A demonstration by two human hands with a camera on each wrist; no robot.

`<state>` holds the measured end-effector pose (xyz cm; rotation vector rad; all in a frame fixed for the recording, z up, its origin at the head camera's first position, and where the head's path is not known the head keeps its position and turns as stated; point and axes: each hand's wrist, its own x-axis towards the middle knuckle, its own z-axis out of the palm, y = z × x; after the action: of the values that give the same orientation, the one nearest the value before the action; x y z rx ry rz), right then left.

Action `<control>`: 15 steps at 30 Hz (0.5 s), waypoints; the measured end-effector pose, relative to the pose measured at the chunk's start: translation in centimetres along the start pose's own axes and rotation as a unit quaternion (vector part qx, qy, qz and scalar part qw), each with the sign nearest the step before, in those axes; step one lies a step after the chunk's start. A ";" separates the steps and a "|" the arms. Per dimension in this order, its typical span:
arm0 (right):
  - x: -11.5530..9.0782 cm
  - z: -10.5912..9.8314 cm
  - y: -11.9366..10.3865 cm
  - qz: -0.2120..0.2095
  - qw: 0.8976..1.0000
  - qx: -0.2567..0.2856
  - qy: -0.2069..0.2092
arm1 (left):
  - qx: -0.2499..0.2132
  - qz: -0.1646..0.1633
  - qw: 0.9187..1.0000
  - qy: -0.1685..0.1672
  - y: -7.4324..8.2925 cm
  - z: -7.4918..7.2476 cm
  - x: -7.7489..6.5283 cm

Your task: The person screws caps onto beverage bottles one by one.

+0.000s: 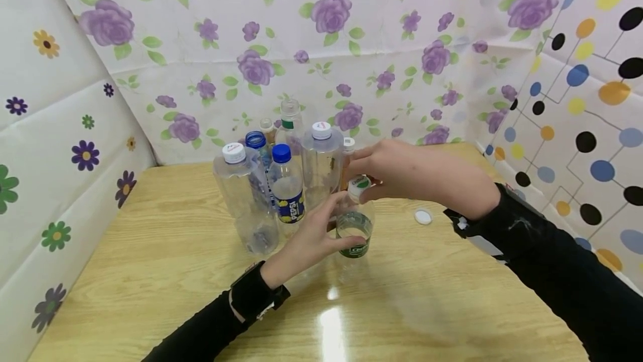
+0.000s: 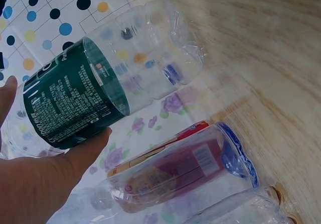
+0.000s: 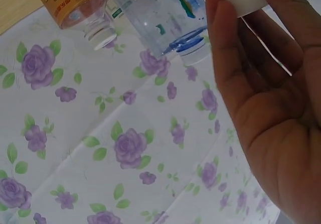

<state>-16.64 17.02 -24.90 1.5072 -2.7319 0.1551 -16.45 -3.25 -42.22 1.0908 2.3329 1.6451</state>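
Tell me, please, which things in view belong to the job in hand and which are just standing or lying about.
Apparently in use:
- green-labelled bottle, held by the left hand
- white cap at its top, pinched by the right hand

Seemingly just about:
- Pepsi bottle
- clear white-capped bottle left of it
- loose white disc

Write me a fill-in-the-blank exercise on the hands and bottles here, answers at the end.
The left hand grips the bottle with the ____ label. The right hand pinches its ____ cap. The Pepsi bottle has a ____ lid. In the head view, the white disc lies to the ____ of the gripped bottle.

Missing words: green; white; blue; right.
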 end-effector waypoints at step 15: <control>-0.4 -0.9 0.5 -0.049 0.997 0.002 -0.060 | 0.012 -0.001 1.000 0.005 -0.1 0.1 0.0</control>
<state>-16.88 17.75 -24.11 1.7027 -2.7403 0.0708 -16.48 -3.18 -42.28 1.0869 2.3644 1.6305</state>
